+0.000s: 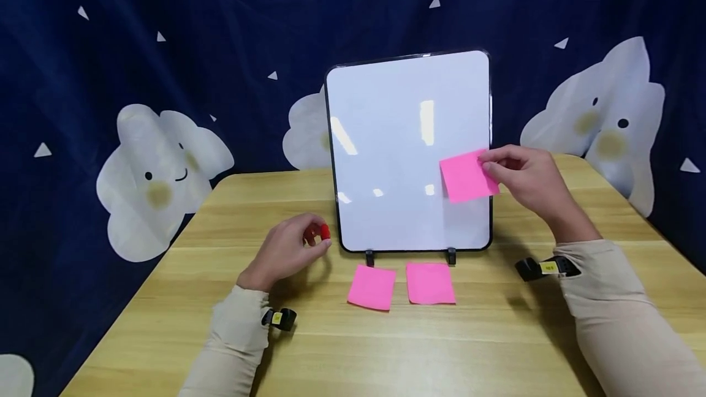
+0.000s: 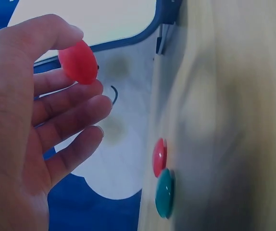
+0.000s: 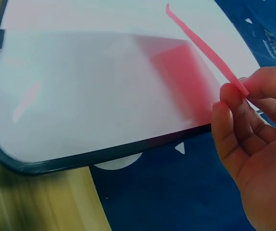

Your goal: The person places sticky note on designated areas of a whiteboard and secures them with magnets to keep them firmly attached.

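My right hand (image 1: 532, 182) pinches a pink sticky note (image 1: 464, 177) by its right edge, before the lower right of a whiteboard (image 1: 386, 139). In the right wrist view the note (image 3: 203, 45) appears almost edge-on, its free end standing off the board, with a pink reflection behind it. Left of the board, my left hand (image 1: 284, 253) holds a round red magnet (image 2: 79, 62) between thumb and fingertips, above the table. Below that hand, a second red magnet (image 2: 159, 158) and a green magnet (image 2: 164, 193) lie close together on the tabletop; in the head view they are hidden.
Two more pink sticky notes, a left one (image 1: 372, 287) and a right one (image 1: 430, 283), lie on the wooden table (image 1: 413, 354) before the board's black feet (image 1: 451, 256). A dark blue curtain (image 1: 248, 11) with clouds hangs behind.
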The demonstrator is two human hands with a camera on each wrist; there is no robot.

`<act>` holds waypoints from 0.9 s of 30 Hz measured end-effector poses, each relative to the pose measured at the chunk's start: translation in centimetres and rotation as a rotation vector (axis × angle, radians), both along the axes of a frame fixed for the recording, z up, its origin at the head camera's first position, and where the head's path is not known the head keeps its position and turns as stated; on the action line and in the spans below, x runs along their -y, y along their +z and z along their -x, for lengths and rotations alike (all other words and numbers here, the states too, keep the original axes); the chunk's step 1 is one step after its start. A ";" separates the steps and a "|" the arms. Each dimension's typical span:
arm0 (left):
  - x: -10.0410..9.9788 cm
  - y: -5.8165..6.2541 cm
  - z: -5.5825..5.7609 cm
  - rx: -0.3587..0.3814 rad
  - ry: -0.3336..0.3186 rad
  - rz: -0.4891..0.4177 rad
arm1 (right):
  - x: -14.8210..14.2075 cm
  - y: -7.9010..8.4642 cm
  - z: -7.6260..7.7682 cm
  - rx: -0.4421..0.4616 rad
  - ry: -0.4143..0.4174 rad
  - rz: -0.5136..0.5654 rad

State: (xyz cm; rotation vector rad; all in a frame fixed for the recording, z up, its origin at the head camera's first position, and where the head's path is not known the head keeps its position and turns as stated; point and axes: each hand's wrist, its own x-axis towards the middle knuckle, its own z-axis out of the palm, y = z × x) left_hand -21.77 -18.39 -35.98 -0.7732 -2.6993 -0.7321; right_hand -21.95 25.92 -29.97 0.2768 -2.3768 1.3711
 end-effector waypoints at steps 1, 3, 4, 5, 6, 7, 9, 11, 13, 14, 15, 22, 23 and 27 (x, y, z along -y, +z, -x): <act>-0.1 0.1 0.0 -0.004 -0.001 0.000 | 0.1 0.1 0.1 -0.003 -0.002 0.006; -0.3 0.2 -0.1 -0.005 -0.004 -0.002 | 0.2 0.2 0.4 -0.014 -0.002 0.022; -0.4 0.2 -0.1 -0.003 -0.005 0.000 | 0.3 0.3 0.5 -0.023 -0.005 0.029; -0.5 0.3 -0.1 0.002 -0.006 -0.001 | 0.5 0.4 0.6 -0.034 -0.005 0.036; -0.6 0.4 -0.1 0.007 -0.010 -0.002 | 0.6 0.4 0.7 -0.044 -0.007 0.042; -0.8 0.5 -0.1 0.012 -0.012 -0.002 | 0.7 0.5 0.8 -0.056 -0.010 0.045; -1.0 0.6 -0.1 0.020 -0.018 -0.002 | 0.7 0.5 0.8 -0.064 -0.017 0.048; -1.1 0.8 -0.1 0.025 -0.025 -0.004 | 0.8 0.5 0.8 -0.070 -0.023 0.054; -1.2 0.9 -0.1 0.028 -0.029 -0.004 | 0.7 0.4 0.7 -0.073 -0.023 0.060; -1.3 0.9 -0.1 0.028 -0.031 -0.005 | 0.7 0.3 0.7 -0.074 -0.026 0.060; -1.4 1.0 0.0 0.028 -0.033 -0.008 | 0.6 0.2 0.7 -0.076 -0.029 0.061; -2.0 1.4 0.1 0.013 -0.051 -0.046 | 0.6 -0.2 0.9 -0.093 -0.064 0.084; -2.1 1.5 0.1 0.010 -0.058 -0.048 | 0.7 -0.2 1.0 -0.098 -0.070 0.092; -2.9 1.8 0.1 -0.009 -0.073 -0.045 | 0.9 -0.2 1.2 -0.110 -0.087 0.112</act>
